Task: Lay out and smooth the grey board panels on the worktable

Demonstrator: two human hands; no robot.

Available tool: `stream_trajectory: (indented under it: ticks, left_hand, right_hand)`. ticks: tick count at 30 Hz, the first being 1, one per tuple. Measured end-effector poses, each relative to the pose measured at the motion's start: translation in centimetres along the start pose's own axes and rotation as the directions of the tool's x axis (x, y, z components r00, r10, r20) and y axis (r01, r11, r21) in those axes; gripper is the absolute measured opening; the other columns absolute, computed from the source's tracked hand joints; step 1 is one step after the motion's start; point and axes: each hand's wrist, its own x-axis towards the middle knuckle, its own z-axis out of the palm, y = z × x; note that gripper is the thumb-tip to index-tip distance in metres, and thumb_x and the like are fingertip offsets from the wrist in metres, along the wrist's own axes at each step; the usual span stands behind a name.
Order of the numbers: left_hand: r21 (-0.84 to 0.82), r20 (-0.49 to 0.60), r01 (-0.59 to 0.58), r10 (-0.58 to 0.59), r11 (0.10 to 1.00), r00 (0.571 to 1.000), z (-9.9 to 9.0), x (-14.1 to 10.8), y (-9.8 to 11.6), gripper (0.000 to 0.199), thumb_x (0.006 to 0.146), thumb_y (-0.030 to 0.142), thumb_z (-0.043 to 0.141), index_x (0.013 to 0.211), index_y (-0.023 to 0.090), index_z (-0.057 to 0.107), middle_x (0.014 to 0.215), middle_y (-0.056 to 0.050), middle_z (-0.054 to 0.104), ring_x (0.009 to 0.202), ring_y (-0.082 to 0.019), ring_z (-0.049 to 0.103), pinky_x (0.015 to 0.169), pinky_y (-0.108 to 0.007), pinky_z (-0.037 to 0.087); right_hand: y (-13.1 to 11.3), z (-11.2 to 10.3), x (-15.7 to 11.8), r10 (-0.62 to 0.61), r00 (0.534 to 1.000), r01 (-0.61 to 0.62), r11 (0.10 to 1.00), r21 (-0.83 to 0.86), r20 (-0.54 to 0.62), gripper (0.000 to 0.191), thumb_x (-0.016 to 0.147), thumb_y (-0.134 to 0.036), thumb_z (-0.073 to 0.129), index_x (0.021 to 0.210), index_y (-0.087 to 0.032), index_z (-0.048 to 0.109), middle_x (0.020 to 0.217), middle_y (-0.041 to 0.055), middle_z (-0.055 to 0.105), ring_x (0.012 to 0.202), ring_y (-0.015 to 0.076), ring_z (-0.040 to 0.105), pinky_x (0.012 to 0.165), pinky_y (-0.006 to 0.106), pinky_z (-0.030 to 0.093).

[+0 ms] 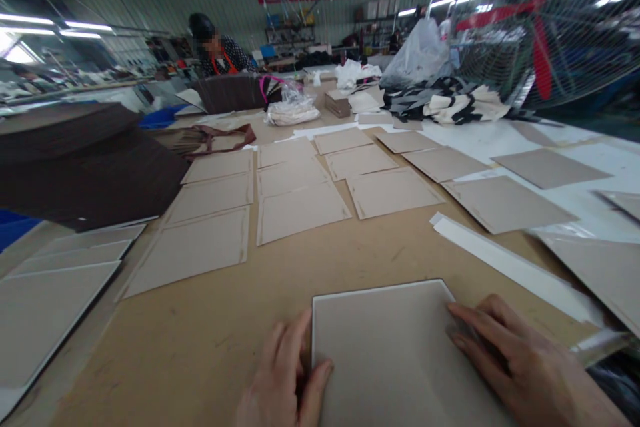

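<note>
A flat grey-beige board point(385, 347) with a pale rim along its far edge lies right in front of me, its near part cut off by the frame. At its left edge, my left hand point(285, 373) grips it, thumb on the top face and fingers down the side. My right hand point(520, 360) pinches the right edge near the far corner; what its fingertips do under the edge is hidden. Beyond the hands, similar boards point(300, 210) lie in rows on the brown tabletop point(200, 340), several with marks like glue along their edges.
A stack of dark brown sheets point(90, 160) rises at the left, beside more boards point(55, 307). White strips point(515, 267) lie to the right. Black and cream scraps point(450, 103) and plastic bags point(420, 53) are piled farther back. A large fan point(540, 13) stands right; a person point(220, 53) is behind the table.
</note>
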Motion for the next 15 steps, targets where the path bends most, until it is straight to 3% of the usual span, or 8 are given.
stream_trajectory:
  ticks: [2,5,8,11,15]
  left_hand:
    - [0.098,0.002,-0.164,0.164,0.982,0.986,0.1,0.1,0.3,0.036,0.089,0.017,0.049,0.123,0.026,0.059,0.112,-0.007,0.064,0.099,-0.022,0.064,0.081,-0.034,0.057]
    - [0.2,0.099,-0.417,0.405,0.887,0.909,1.0,-0.2,0.8,0.034,0.088,0.013,0.049,0.115,0.027,0.065,0.122,-0.004,0.067,0.11,-0.025,0.062,0.089,-0.039,0.057]
    - [0.251,0.144,-0.508,0.488,0.824,0.861,1.8,-0.8,1.3,0.032,0.091,0.03,0.056,0.119,0.018,0.063,0.125,-0.009,0.067,0.109,-0.026,0.064,0.09,-0.038,0.059]
    - [0.283,0.147,-0.524,0.503,0.803,0.851,1.7,-1.3,1.1,0.055,0.086,0.054,0.059,0.122,0.013,0.062,0.131,-0.013,0.064,0.116,-0.029,0.061,0.095,-0.038,0.057]
    - [0.288,0.19,-0.572,0.54,0.768,0.82,0.3,-1.7,0.1,0.06,0.086,0.062,0.056,0.124,0.015,0.06,0.138,-0.009,0.059,0.124,-0.025,0.057,0.1,-0.031,0.053]
  right_hand:
    - [-1.1,0.2,0.1,-0.128,0.99,0.131,0.989,-0.065,0.051,0.045,0.094,-0.024,0.039,0.136,-0.033,0.055,0.102,0.007,0.06,0.071,0.018,0.067,0.057,0.024,0.058]
    - [-3.3,0.7,0.6,-0.33,0.934,0.351,0.918,-0.184,0.138,0.071,0.08,-0.008,0.042,0.145,-0.035,0.044,0.108,0.0086,0.061,0.083,0.0229,0.068,0.061,0.029,0.061]
    - [-4.5,1.2,1.0,-0.466,0.872,0.49,0.835,-0.252,0.152,0.073,0.072,-0.006,0.045,0.141,-0.032,0.051,0.105,0.01,0.062,0.085,0.0262,0.067,0.058,0.03,0.062]
    - [-3.2,1.8,0.7,-0.505,0.855,0.518,0.823,-0.235,0.115,0.074,0.071,-0.007,0.045,0.14,-0.033,0.052,0.098,0.0074,0.063,0.075,0.0234,0.067,0.054,0.028,0.06]
    - [1.3,1.9,-0.6,-0.325,0.937,0.347,0.902,-0.257,0.125,0.079,0.074,-0.009,0.047,0.146,-0.043,0.041,0.104,0.0055,0.061,0.065,0.0199,0.066,0.049,0.025,0.056]
